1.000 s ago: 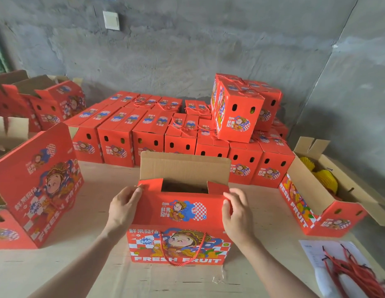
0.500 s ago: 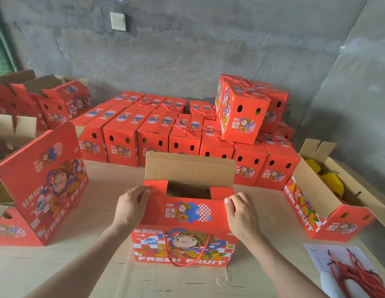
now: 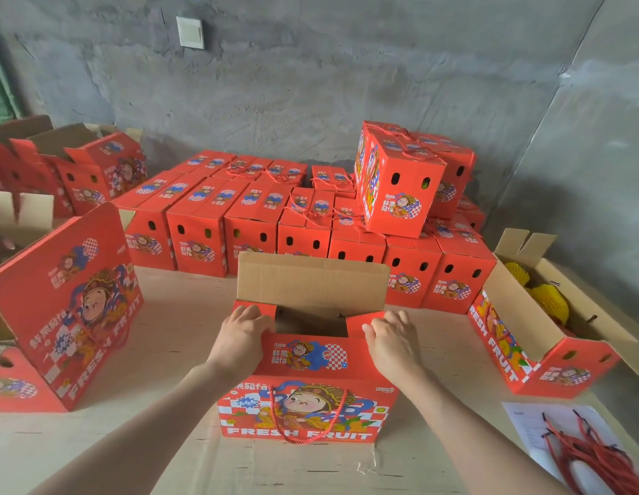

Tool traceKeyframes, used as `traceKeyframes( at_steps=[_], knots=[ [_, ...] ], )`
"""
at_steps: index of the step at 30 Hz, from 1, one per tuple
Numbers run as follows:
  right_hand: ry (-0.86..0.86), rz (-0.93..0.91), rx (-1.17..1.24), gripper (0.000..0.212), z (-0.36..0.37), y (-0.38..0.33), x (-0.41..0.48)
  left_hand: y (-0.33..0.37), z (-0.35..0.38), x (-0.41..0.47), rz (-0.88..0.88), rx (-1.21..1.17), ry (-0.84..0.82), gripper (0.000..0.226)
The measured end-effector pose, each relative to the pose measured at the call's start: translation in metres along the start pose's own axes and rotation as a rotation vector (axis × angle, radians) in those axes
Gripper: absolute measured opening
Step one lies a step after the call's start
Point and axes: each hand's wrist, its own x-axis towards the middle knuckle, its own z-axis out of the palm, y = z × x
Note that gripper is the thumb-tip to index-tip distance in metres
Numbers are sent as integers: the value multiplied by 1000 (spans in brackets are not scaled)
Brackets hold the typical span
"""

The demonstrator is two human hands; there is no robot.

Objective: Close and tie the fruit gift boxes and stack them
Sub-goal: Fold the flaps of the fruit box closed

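Both hands have climbed from the sides of the fruit gift box (image 3: 303, 405) onto its front flap (image 3: 311, 355); left hand (image 3: 241, 334) and right hand (image 3: 391, 339) each curl a grip over a tab. Box stands mid-counter (image 3: 168, 334), rear flap (image 3: 311, 284) upright, closing barely begun.

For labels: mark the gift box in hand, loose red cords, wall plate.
gift box in hand (image 3: 303, 355): head view, front flap.
loose red cords (image 3: 596, 459): head view, bundle middle.
wall plate (image 3: 190, 32): head view, plate centre.

We are gripping the front flap (image 3: 303, 355) of the red fruit gift box (image 3: 300, 412) on the tabletop (image 3: 168, 337) with our left hand (image 3: 241, 337) and right hand (image 3: 393, 346), its back flap (image 3: 311, 284) standing upright.
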Motion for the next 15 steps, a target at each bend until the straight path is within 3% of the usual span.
traceKeyframes(
  at_steps=[3, 5, 8, 10, 12, 15],
  knots=[
    [12, 95, 90, 36, 4, -3, 2, 2, 4, 0, -134, -149, 82, 19],
    [69, 136, 254, 34, 8, -2, 1, 2, 3, 3, -305, -214, 108, 32],
    [-62, 231, 525, 72, 9, 2, 3, -4, 1, 12, -495, -165, -44, 68],
    [-130, 241, 601, 85, 9, 3, 5, -10, -4, 19, -555, -396, -140, 81],
    [-84, 160, 620, 94, 10, 4, 8, -14, -8, 23, -545, -541, -158, 87],
    [20, 53, 655, 103, 7, 3, 9, -12, -7, 22, -487, -478, -143, 87]
  ],
)
